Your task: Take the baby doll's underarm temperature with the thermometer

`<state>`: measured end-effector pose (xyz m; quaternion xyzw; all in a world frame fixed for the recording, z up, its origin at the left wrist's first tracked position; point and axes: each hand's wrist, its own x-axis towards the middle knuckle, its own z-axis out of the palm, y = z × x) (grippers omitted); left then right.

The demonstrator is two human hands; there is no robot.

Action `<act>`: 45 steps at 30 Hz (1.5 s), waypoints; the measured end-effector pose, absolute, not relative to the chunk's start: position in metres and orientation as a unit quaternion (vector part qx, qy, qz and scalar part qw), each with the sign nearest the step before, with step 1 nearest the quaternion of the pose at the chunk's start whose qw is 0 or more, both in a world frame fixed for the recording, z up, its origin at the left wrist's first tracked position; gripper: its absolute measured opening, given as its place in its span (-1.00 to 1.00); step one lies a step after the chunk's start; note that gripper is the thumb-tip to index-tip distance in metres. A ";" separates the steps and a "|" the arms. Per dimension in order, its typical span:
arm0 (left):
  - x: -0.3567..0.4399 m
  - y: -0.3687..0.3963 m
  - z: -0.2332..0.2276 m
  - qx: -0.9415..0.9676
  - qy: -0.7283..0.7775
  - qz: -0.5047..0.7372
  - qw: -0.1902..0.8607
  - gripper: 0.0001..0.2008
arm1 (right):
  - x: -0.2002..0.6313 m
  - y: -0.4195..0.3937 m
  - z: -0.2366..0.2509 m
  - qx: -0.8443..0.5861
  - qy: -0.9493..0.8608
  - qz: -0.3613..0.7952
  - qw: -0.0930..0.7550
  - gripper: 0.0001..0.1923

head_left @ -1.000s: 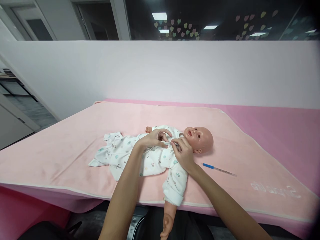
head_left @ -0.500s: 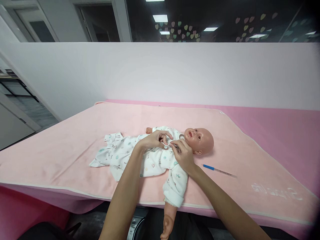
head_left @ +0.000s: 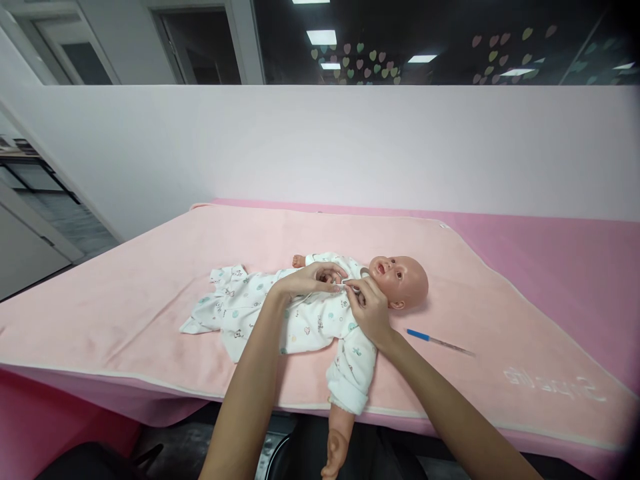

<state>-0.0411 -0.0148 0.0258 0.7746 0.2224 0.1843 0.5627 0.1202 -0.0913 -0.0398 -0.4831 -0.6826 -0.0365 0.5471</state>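
Room over blanket (head_left: pixel 125 283) left of dressed doll (head_left: pixel 320 321); slim stick (head_left: pixel 424 337) (blue-ended) in way at right.

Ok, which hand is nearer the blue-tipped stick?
Right: the right hand, on the white outfit, is beyond and left of the blue-tipped stick; the left hand is farther left.

Doll (head_left: pixel 411 285) in garment (head_left: pixel 306 323), on blanket (head_left: pixel 150 280), stick (head_left: pixel 421 335) lying at right, wall (head_left: pixel 350 150) behind

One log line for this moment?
left hand: on chest of printed baby garment; right hand: pinching its front near neck; baby doll: on peach blanket
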 end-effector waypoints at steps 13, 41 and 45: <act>-0.042 -0.013 0.024 0.728 0.244 0.206 0.607 -0.77 | 0.120 -0.092 -0.040 -0.477 -0.677 -0.039 0.560 -0.88; -0.037 -0.008 0.013 0.815 0.277 0.249 0.443 -0.72 | 0.121 -0.091 -0.041 -0.485 -0.679 -0.039 0.550 -0.87; -0.038 -0.009 0.006 0.798 0.284 0.276 0.454 -0.68 | 0.120 -0.091 -0.041 -0.490 -0.676 -0.036 0.549 -0.85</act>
